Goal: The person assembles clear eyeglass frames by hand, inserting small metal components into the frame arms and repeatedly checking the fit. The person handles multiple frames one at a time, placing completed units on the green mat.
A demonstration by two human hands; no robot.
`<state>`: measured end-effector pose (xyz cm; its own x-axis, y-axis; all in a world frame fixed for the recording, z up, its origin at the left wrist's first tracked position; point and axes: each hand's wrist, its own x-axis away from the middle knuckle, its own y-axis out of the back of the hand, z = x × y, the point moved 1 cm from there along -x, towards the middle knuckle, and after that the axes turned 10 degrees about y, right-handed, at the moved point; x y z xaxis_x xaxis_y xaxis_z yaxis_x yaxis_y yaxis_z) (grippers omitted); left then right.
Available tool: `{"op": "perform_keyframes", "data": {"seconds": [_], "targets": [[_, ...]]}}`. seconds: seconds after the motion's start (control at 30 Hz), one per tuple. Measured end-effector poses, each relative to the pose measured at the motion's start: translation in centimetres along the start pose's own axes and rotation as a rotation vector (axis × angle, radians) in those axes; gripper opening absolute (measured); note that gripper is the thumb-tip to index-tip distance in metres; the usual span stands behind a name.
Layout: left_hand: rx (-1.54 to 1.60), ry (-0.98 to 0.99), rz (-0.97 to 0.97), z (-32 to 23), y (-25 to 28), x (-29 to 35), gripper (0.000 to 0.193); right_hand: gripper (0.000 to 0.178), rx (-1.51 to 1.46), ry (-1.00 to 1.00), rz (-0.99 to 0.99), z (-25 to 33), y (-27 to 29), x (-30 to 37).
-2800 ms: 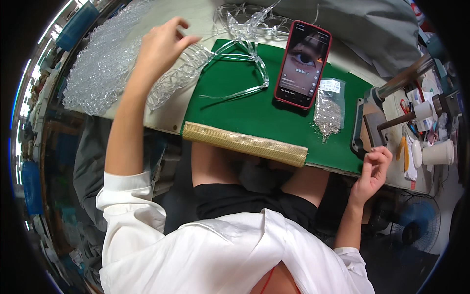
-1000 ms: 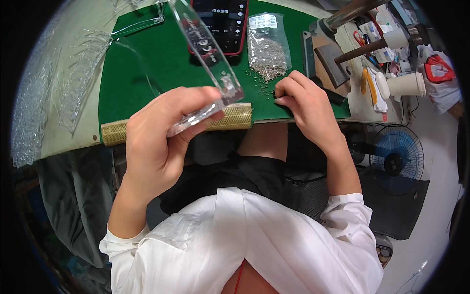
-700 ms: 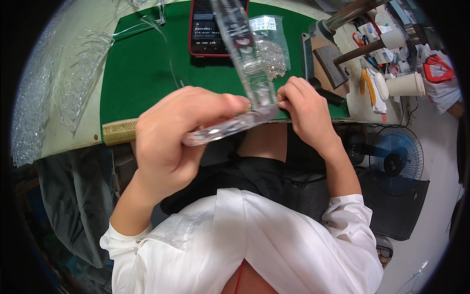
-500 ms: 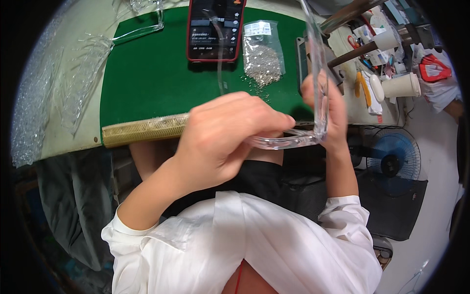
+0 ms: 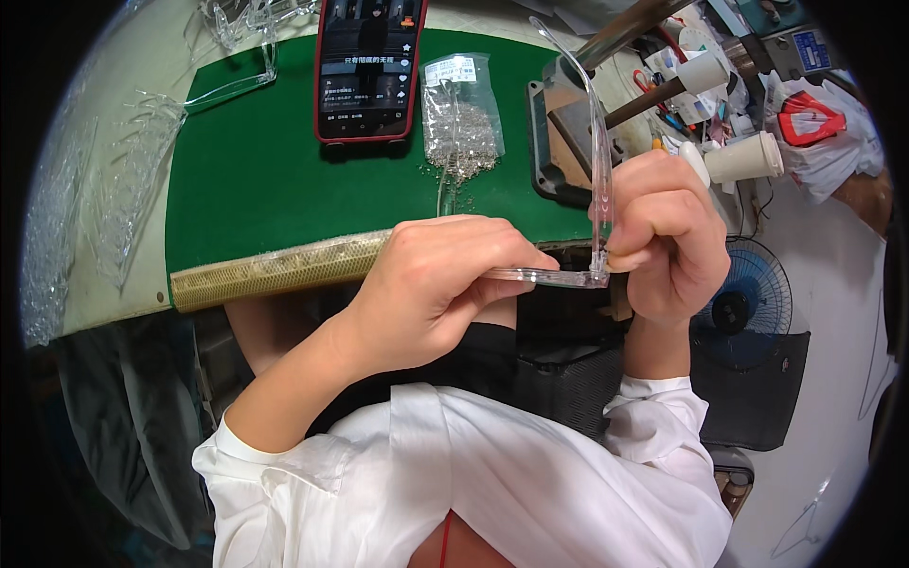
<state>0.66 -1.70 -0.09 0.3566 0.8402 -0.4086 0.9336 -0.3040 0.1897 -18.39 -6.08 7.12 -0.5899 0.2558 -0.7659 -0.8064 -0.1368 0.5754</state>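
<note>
A clear plastic eyeglass frame (image 5: 559, 277) is held just past the table's front edge. My left hand (image 5: 436, 284) is closed round its front, fingers covering much of it. One transparent temple (image 5: 599, 151) stands up from the right corner; the other temple (image 5: 446, 197) shows beyond my left hand. At the right corner hinge, my right hand (image 5: 668, 232) is closed in a pinch, thumb and finger close to the joint. Whatever sits between those fingertips is too small or hidden to name. Ahead lies an opened clear bag (image 5: 461, 118) with tiny metal pieces spilling out.
A phone in a red case (image 5: 367, 76) lies on the green mat (image 5: 256, 151). More clear frames (image 5: 142, 180) stretch along the left. A press-like tool with a metal base (image 5: 568, 142) stands at right, near a white cup (image 5: 748, 156). A blue fan (image 5: 743, 303) is below.
My right hand has turned and come down to the hinge, its fingers now pinched there. The frame's front has tilted edge-on. The view has shifted, so the table things appear further left.
</note>
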Motion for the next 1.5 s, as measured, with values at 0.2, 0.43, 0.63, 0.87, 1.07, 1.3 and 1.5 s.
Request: {"op": "perform_keyframes", "data": {"seconds": [0.2, 0.43, 0.63, 0.87, 1.07, 1.3, 1.5], "targets": [[-0.033, 0.023, 0.006, -0.2, 0.3, 0.1, 0.035, 0.023, -0.021, -0.029, 0.041, 0.0, 0.3, -0.1], [-0.047, 0.024, 0.0, -0.2, 0.4, 0.2, 0.032, 0.021, -0.075, -0.069, -0.025, -0.1, -0.2, 0.5], [-0.067, 0.057, -0.013, -0.8, 0.2, 0.2, 0.027, 0.021, -0.016, 0.014, -0.027, -0.1, -0.4, 0.5], [-0.119, 0.007, -0.074, -1.0, -0.2, -0.2, 0.029, 0.023, -0.015, 0.002, -0.117, -0.3, -0.9, 1.2], [-0.268, -0.062, -0.118, -1.3, -0.2, -0.6, 0.031, 0.025, -0.125, -0.142, -0.253, 0.1, -1.3, 2.1], [-0.184, -0.066, -0.068, -1.1, -0.3, -0.7, 0.034, 0.023, -0.149, -0.156, -0.217, 0.0, -0.2, 1.9], [-0.186, -0.066, -0.059, -1.0, -0.2, -0.7, 0.035, 0.022, -0.153, -0.14, -0.172, -0.1, 0.0, 1.8]]}}
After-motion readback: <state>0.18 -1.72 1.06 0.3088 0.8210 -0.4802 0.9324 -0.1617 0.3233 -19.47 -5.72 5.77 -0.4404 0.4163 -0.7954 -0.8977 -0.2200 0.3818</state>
